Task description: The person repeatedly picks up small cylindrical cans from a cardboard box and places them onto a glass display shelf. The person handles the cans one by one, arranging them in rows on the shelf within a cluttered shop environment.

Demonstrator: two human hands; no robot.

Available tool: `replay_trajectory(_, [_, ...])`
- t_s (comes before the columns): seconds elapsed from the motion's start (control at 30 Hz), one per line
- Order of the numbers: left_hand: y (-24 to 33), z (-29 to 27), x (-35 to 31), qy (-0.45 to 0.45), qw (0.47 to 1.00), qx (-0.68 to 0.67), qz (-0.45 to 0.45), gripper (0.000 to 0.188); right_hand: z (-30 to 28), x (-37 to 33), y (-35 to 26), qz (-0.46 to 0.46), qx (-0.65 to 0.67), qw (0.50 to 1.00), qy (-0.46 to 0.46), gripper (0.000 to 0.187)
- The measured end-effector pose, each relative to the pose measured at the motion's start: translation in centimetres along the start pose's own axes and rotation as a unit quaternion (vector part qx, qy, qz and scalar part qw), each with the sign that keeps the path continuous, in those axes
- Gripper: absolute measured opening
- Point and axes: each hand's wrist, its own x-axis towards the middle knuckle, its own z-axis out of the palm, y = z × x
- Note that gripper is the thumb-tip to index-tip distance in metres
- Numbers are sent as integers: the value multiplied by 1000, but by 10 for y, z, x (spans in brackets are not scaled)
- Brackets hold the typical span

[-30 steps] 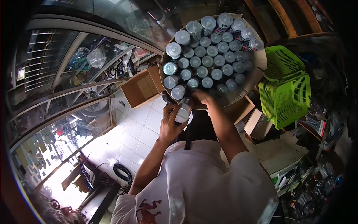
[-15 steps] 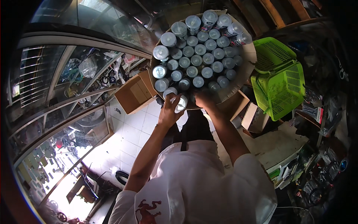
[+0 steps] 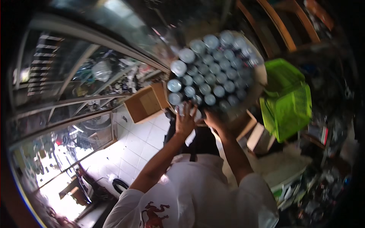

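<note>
A round, shallow cardboard tray (image 3: 261,76) holds many upright spray cans (image 3: 209,99) with clear domed caps, packed closely. Taller ones stand along its far and left rim. My left hand (image 3: 185,123) rests over the caps at the near-left edge, its fingers spread. One can (image 3: 196,114) shows beside its fingers, under the hand's right side. At the near edge, my right hand (image 3: 213,121) is close to the left one; its fingers are in shadow and hidden behind the hand, so whether they grip anything cannot be told.
An open cardboard box (image 3: 142,104) sits left of the tray, beside a glass-fronted cabinet (image 3: 68,100). To the right are a green plastic basket (image 3: 287,110) and another small box (image 3: 260,137). Wooden slats (image 3: 277,22) stand at the far right. Clutter (image 3: 315,197) fills the lower right.
The view has shifted and blurred, so the tray appears lower and further right. My left hand's fingers have spread over the caps, where before they were around one can.
</note>
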Motion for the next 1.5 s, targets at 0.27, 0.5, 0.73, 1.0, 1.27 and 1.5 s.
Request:
replay_trajectory(0.27, [-21, -8, -7, -57, 992, -103, -50, 62, -11, -17, -25, 35, -4, 999, -24, 68])
replay_trajectory(0.5, [-53, 1, -26, -61, 990, -128, -3, 68, -37, -21, -50, 25, -5, 999, 31, 68])
replay_trajectory(0.73, [-78, -18, -28, -140, 967, -210, 39, 68, -111, -19, -228, -1, -48, 997, 53, 64])
replay_trajectory(1.0, [-209, -73, -52, -123, 931, -331, 98, 66, -171, 112, -501, -310, 98, 930, 172, 54])
replay_trajectory(1.27, [-350, -214, -147, 47, 888, -452, -63, 48, -306, 340, -641, -188, -195, 773, 573, 64])
replay_trajectory(1.5, [-398, -283, -170, 121, 873, -461, -107, 44, -321, 384, -648, -178, -127, 773, 596, 61])
